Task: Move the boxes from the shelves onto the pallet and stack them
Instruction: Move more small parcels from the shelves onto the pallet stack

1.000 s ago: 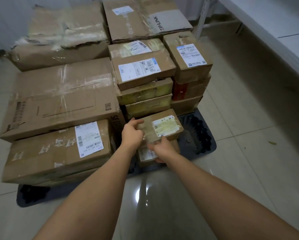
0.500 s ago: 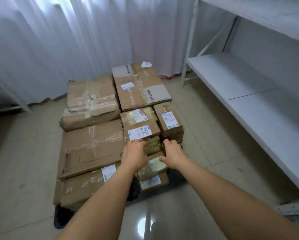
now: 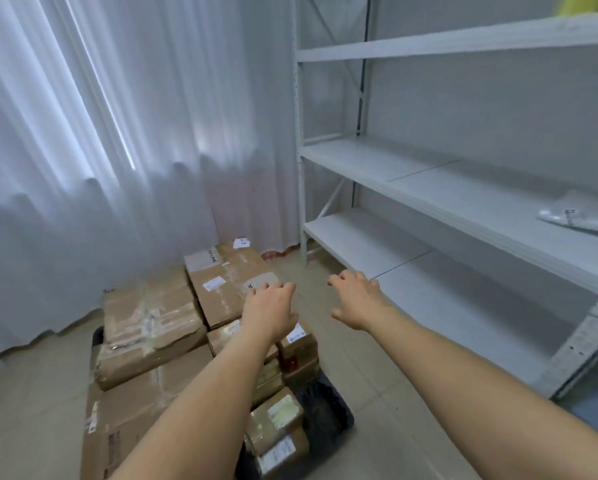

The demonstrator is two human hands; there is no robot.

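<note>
Both hands (image 3: 268, 311) (image 3: 356, 299) now off the small box (image 3: 276, 415), pallet (image 3: 325, 403) mostly hidden.

two bare hands: the left hand (image 3: 268, 308) and the right hand (image 3: 356, 299), both empty with fingers loosely spread. one dark pallet (image 3: 325, 407) on the floor at 6 o'clock, carrying cardboard boxes (image 3: 152, 320): at least ten are visible, three large ones, the rest small, though an arm hides part of the pile so the exact count is unclear. one white shelving unit (image 3: 429, 181) at 3 o'clock, with three shelf levels in view. one white packet (image 3: 577, 220) on the middle shelf. one white curtain (image 3: 100, 133) at 10 o'clock.
</note>
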